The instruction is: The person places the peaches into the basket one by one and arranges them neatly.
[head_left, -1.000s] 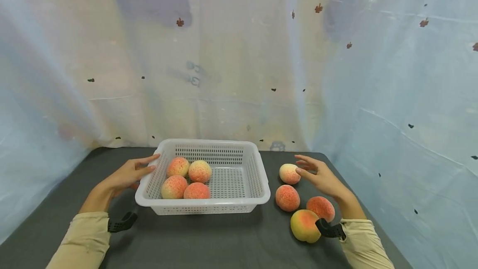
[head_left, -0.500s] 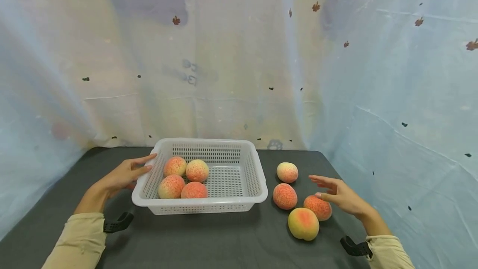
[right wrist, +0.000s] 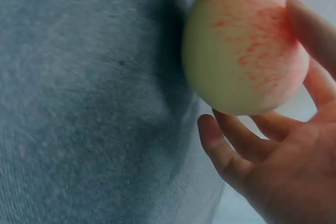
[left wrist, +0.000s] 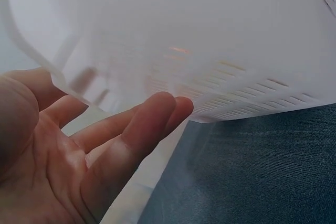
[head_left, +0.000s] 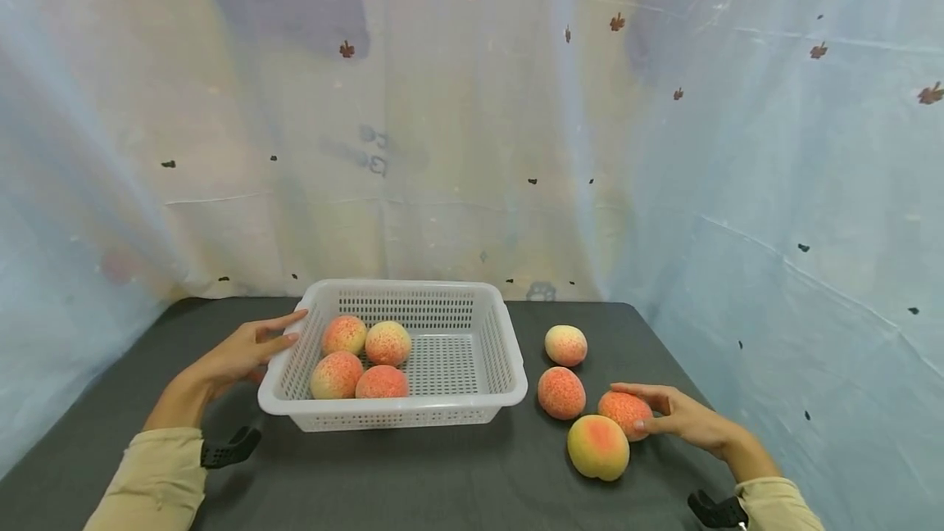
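My right hand (head_left: 682,416) is around a red-speckled peach (head_left: 622,410) on the table, fingers on its far side and thumb on its near side. In the right wrist view, thumb and fingers sit on opposite sides of this pale, red-blushed peach (right wrist: 241,51). My left hand (head_left: 236,355) holds the left rim of a white perforated plastic basket (head_left: 398,406); in the left wrist view its fingers (left wrist: 149,121) lie against the outside wall. Inside the basket's left half are several peaches, among them a pale speckled peach (head_left: 388,343).
Next to the held peach lie a yellow-red peach (head_left: 598,447), a red peach (head_left: 561,392) and, farther back, a pale peach (head_left: 566,346). A dark cloth covers the table (head_left: 413,482). A pale patterned curtain (head_left: 442,146) hangs behind and at both sides.
My right hand has moved from beside the far pale peach toward me and right, then down onto the red-speckled peach. The left hand has stayed at the basket's rim.
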{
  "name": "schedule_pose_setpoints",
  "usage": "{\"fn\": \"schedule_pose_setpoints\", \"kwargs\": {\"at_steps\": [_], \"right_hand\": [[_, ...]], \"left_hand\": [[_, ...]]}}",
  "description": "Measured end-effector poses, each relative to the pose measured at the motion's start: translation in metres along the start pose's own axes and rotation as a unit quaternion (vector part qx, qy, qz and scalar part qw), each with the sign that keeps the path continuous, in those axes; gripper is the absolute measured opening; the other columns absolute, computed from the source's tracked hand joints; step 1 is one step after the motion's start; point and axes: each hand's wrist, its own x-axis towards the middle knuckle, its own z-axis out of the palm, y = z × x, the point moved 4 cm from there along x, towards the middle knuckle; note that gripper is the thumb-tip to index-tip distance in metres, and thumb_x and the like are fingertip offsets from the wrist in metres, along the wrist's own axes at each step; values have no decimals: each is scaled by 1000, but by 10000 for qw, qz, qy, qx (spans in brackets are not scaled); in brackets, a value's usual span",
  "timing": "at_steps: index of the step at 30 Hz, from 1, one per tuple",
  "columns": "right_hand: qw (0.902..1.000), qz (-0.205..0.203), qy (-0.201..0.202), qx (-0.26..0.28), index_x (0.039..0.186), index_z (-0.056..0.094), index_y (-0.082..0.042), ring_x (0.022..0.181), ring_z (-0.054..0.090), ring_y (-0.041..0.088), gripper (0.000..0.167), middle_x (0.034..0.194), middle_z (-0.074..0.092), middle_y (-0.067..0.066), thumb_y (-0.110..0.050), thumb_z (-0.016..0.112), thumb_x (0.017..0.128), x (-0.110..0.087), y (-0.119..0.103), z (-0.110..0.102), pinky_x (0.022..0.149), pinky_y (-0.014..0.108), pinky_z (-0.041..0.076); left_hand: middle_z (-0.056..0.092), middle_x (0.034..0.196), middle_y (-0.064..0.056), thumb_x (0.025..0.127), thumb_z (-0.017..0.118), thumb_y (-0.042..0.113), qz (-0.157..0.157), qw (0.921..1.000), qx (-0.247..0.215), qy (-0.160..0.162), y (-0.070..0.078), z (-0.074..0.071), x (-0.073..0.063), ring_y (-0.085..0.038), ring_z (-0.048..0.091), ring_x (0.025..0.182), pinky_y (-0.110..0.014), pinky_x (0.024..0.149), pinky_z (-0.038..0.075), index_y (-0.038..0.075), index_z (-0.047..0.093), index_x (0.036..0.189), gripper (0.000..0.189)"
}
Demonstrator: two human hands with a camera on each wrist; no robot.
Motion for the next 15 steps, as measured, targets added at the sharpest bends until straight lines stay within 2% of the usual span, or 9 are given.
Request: {"fn": "schedule_pose_setpoints", "kwargs": {"at_steps": [2,6,12,15], "right_hand": [[9998,-168,48,107,158,34,-4,127,56,-4,55,159,41,21,-6,51,105,2,1,2,98,27,52],[9989,-426,129,173,155,33,5,122,62,3,55,154,43,29,-3,50,104,4,-1,1,94,29,56],[9991,-381,160,59,156,31,5,125,58,-3,54,155,35,36,-6,48,106,3,-1,3,95,28,55],[9992,-248,301,-19,157,33,0,126,55,-8,52,158,36,31,-8,47,107,2,1,0,96,28,54]], "left_hand": [[32,156,-36,105,54,39,-2,10000,-37,1,-1,0,0,-29,69,111,-50,79,62,21,14,164,73],[28,159,-36,105,53,40,44,10000,-78,-8,-1,0,0,-34,66,118,-51,80,62,21,14,164,73],[24,161,-35,105,53,41,15,9999,-123,-36,-3,1,0,-37,64,122,-50,80,62,21,12,164,75],[23,161,-35,105,54,41,25,9999,-155,-53,-3,0,0,-37,64,122,-50,80,62,22,12,164,75]]}}
